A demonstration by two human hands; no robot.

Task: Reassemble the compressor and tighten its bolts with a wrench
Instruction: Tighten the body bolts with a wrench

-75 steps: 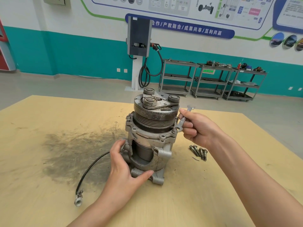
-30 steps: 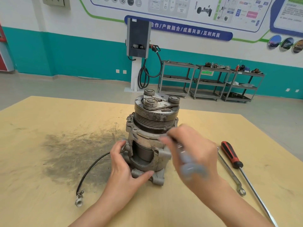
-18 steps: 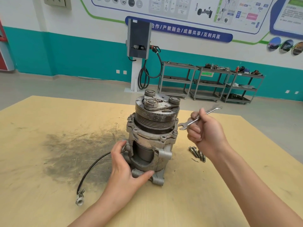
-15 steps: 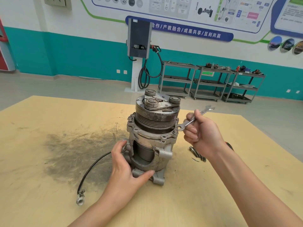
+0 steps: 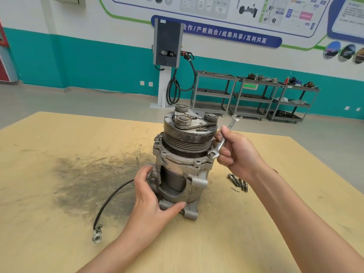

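1. The compressor (image 5: pixel 185 164) stands upright near the middle of the yellow wooden table (image 5: pixel 59 138), pulley end up, base lugs down on the tabletop.
2. My left hand (image 5: pixel 151 201) is wrapped around the lower housing: fingers curled around the left side, thumb laid across the front of the base casting.
3. My right hand (image 5: pixel 235 152) is closed around the shank of a combination wrench (image 5: pixel 224 138), fingers folded over it, thumb up near the pulley rim.
4. The wrench's lower end sits over a bolt head (image 5: pixel 211 154) on the right side of the flange, just under the grooved pulley (image 5: pixel 187 140). Its open end (image 5: pixel 235 119) sticks up and away to the right, free of my hand.
5. Another bolt head (image 5: pixel 156 139) shows on the left side of the flange.
6. The clutch plate (image 5: pixel 192 123) on top carries three round bosses.
7. A small cluster of loose bolts (image 5: pixel 237 182) lies on the table to the right of the compressor, just below my right wrist.
8. A black cable (image 5: pixel 110 201) runs from behind my left hand out across the table, ending in a metal fitting (image 5: pixel 97 235) near the front left.
9. A dark greasy smear (image 5: pixel 88 180) covers the tabletop left of the compressor.
10. Background: a wall-mounted charging unit (image 5: pixel 167 44) with a coiled cable, and grey metal shelf carts (image 5: pixel 254 97) against the teal wall.
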